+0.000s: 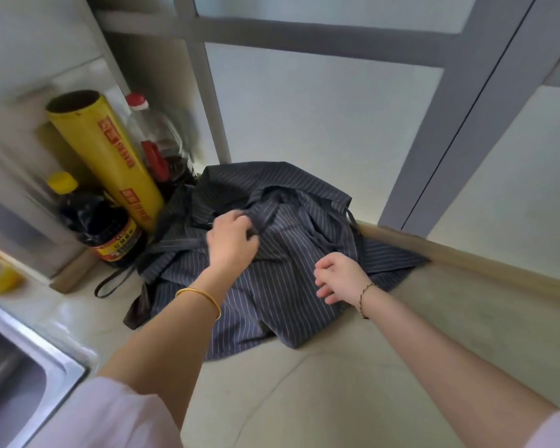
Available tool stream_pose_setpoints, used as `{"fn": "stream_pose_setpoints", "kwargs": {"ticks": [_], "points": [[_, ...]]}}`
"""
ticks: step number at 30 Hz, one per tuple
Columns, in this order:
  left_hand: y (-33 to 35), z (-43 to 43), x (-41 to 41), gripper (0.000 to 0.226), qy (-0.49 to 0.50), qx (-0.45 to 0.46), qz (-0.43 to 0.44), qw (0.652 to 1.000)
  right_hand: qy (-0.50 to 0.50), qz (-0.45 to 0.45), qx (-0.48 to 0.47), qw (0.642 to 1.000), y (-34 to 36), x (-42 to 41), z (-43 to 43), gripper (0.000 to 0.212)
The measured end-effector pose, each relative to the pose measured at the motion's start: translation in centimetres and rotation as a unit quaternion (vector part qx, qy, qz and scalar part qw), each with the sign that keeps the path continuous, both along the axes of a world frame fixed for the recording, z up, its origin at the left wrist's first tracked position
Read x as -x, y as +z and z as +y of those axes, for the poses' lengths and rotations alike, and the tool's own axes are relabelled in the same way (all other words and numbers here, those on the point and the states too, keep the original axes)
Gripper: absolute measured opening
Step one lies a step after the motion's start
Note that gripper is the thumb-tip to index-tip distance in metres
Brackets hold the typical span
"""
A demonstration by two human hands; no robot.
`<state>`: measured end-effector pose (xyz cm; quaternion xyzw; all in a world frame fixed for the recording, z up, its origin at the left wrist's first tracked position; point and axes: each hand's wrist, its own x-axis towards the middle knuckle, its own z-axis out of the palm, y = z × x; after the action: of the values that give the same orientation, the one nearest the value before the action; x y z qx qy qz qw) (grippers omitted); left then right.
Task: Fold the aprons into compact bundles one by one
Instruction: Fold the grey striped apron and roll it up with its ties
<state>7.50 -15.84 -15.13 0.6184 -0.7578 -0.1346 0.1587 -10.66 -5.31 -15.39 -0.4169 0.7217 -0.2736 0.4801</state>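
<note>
Pale countertop [304, 399] (sink-side): striped apron [272, 292], bottles [104, 227], yellow roll [110, 156].

Head-worn wide-angle view, looking forward and steeply down onto a kitchen counter corner.

The single camera sits above and behind the person's forearms, which enter from the bottom edge and reach away from the lens toward the middle of the frame. It faces the countertop [320, 383] from close range, with the striped apron [272, 286] near the centre, where the left hand [232, 242] and right hand [341, 278] meet it. The wide lens bends straight lines: the window frame [207, 101] leans at the top, and the sink [29, 376] cuts the lower left corner. The left side is blurred. No second view shares the scene.
</note>
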Motion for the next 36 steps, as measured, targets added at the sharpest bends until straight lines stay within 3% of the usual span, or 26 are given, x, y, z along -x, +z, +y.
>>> {"fn": "stream_pose_setpoints", "kwargs": {"ticks": [1, 2, 3, 5, 7, 9, 10, 11, 13, 15, 17, 19, 21, 22, 24, 27, 31, 33, 36], "points": [[1.0, 0.2, 0.7, 0.009, -0.06, -0.033, 0.091, 0.994, -0.026, -0.002, 0.022, 0.999, 0.2, 0.0, -0.3, 0.022], [2.3, 0.7, 1.4, 0.008, -0.102, -0.133, 0.194, 0.967, -0.06, -0.018, 0.041, 0.997, 0.5, -0.2, -0.8, 0.026], [3.7, 1.5, 2.1, 0.01, -0.139, -0.268, 0.296, 0.906, -0.102, -0.055, 0.048, 0.992, 0.8, -0.2, -1.2, 0.027], [5.6, 3.1, 2.9, 0.017, -0.2, -0.507, 0.401, 0.737, -0.173, -0.197, 0.003, 0.965, 1.6, 0.0, -2.0, 0.029], [6.1, 4.3, 2.8, 0.016, -0.273, -0.639, 0.363, 0.621, -0.185, -0.329, -0.055, 0.925, 2.1, 0.5, -2.4, 0.039], [5.8, 5.5, 2.5, 0.02, -0.317, -0.701, 0.294, 0.567, -0.173, -0.374, -0.046, 0.91, 1.6, 0.4, -2.2, 0.049], [5.5, 5.9, 2.3, 0.02, -0.315, -0.72, 0.264, 0.559, -0.166, -0.356, -0.029, 0.919, 1.3, 0.3, -2.0, 0.052], [5.4, 6.2, 2.0, 0.018, -0.299, -0.73, 0.239, 0.567, -0.152, -0.305, -0.023, 0.94, 0.8, 0.2, -1.8, 0.051], [4.9, 5.9, 1.4, 0.023, -0.219, -0.716, 0.203, 0.631, -0.089, -0.149, -0.051, 0.984, 0.4, 0.4, -1.3, 0.032], [4.1, 5.3, 0.7, 0.032, -0.11, -0.613, 0.165, 0.765, 0.066, 0.026, -0.131, 0.989, 0.9, 1.0, -0.5, 0.019], [2.9, 4.3, 0.1, 0.031, -0.014, -0.46, 0.115, 0.88, 0.254, 0.154, -0.23, 0.927, 1.2, 1.5, 0.5, 0.017], [1.9, 3.6, -0.4, 0.027, 0.084, -0.347, 0.108, 0.928, 0.362, 0.215, -0.31, 0.852, 1.6, 2.1, 1.6, 0.014], [1.0, 3.2, -0.6, 0.05, 0.141, -0.269, 0.064, 0.951, 0.397, 0.208, -0.354, 0.821, 1.9, 2.6, 2.7, 0.017], [0.8, 3.3, -0.7, 0.062, 0.154, -0.233, 0.034, 0.96, 0.392, 0.182, -0.363, 0.826, 2.1, 2.9, 3.1, 0.02], [0.0, 3.3, -0.6, 0.073, 0.19, -0.188, 0.014, 0.964, 0.325, 0.096, -0.342, 0.876, 2.3, 3.4, 3.8, 0.024], [-1.4, 2.1, -0.5, 0.076, 0.265, -0.227, 0.099, 0.932, 0.199, -0.053, -0.244, 0.948, 3.0, 3.7, 3.7, 0.027], [-2.5, 1.0, -1.3, 0.055, 0.279, -0.256, 0.227, 0.898, 0.088, -0.121, -0.127, 0.981, 3.9, 2.9, 2.8, 0.023], [-2.4, 0.9, -1.6, 0.038, 0.247, -0.223, 0.245, 0.911, 0.091, -0.024, -0.102, 0.99, 4.0, 2.2, 2.2, 0.018], [-0.7, 1.1, -1.3, 0.029, 0.201, -0.123, 0.268, 0.934, 0.127, 0.266, -0.056, 0.954, 3.7, 1.7, 0.9, 0.04]]}}
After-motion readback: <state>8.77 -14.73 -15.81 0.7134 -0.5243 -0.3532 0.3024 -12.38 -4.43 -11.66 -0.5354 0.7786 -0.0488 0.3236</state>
